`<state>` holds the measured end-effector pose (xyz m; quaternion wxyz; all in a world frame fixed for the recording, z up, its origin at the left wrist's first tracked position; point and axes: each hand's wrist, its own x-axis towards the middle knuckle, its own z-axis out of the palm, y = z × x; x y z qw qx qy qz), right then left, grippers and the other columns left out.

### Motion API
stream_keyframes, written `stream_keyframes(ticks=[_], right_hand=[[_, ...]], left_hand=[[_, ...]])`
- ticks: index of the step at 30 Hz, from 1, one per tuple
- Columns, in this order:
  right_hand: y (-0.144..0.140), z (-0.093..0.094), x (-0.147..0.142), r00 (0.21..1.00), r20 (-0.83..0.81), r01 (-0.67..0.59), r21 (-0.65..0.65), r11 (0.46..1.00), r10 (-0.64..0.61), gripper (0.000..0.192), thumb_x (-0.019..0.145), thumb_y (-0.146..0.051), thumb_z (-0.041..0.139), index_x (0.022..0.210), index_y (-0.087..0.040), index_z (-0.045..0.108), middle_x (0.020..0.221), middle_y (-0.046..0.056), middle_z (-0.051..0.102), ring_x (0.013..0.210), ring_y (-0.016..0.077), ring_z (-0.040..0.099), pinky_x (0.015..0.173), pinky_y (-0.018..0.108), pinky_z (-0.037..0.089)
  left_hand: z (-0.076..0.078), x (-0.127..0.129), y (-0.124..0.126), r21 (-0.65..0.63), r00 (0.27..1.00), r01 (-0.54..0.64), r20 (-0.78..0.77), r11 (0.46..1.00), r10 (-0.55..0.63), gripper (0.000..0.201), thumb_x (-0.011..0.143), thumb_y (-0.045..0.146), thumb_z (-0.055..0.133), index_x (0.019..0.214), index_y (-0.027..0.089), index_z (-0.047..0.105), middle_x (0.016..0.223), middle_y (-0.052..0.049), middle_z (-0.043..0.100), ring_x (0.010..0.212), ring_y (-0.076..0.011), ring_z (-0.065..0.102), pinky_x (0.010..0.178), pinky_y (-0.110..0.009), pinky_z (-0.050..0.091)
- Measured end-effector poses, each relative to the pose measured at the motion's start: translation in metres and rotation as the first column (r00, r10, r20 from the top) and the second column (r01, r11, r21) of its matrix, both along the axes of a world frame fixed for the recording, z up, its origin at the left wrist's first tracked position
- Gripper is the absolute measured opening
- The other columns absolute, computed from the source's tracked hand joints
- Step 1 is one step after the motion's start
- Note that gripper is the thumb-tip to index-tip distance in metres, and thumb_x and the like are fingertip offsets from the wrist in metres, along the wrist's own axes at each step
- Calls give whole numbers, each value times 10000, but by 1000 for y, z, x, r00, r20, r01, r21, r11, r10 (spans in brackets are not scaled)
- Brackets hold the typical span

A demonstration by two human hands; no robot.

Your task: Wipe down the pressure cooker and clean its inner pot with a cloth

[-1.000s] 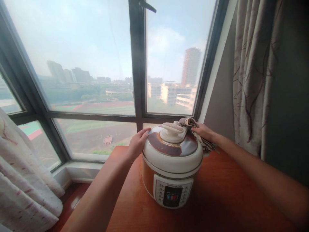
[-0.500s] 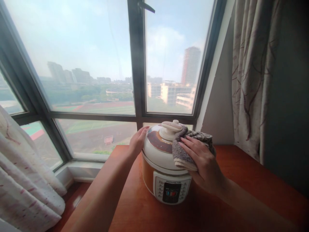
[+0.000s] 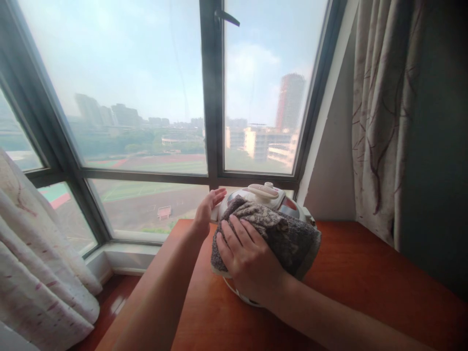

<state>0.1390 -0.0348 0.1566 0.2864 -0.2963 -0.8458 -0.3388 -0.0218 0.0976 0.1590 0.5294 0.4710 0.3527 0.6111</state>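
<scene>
A white electric pressure cooker (image 3: 288, 191) stands upright on the reddish-brown table, its lid closed and its pale knob on top. My right hand (image 3: 252, 258) presses a grey towel (image 3: 292, 243) flat against the near side of the lid. The towel drapes over much of the cooker's front and hides the control panel. At the lid's left edge is my left hand (image 3: 207, 209), its fingers stretched out and pointing away from me. Whether its palm touches the cooker, I cannot tell.
The cooker rests on a wooden table (image 3: 351, 273) in front of a large dark-framed window (image 3: 215, 122). Pale patterned curtains hang at both sides, the right curtain (image 3: 376, 122) beside a wall and the left curtain (image 3: 36, 263) near the floor.
My right hand has slid the towel from the lid's right side leftward across its front, and the towel now covers the panel. My left hand's fingers have lifted a little from the lid.
</scene>
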Motion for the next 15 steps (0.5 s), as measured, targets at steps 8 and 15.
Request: stream_keyframes(ticks=[8,15], right_hand=[[38,45,-51,983,166,121,-242,963,-82,432,918,-204,488,1242,48,619,1273,299,617,1216,410,557,1008,520,432],[27,40,-42,984,168,88,-211,974,-53,365,936,-189,471,1192,2,649,1253,266,645,1245,374,545,1038,493,407]], left_hand=[[5,-20,15,-44,992,103,76,994,-99,452,767,456,617,1088,141,659,1110,-140,729,1146,-327,639,1030,-458,465],[-9,-20,23,2,996,-32,-81,999,33,347,643,311,755,953,159,714,950,-69,747,978,-265,670,891,-350,509]])
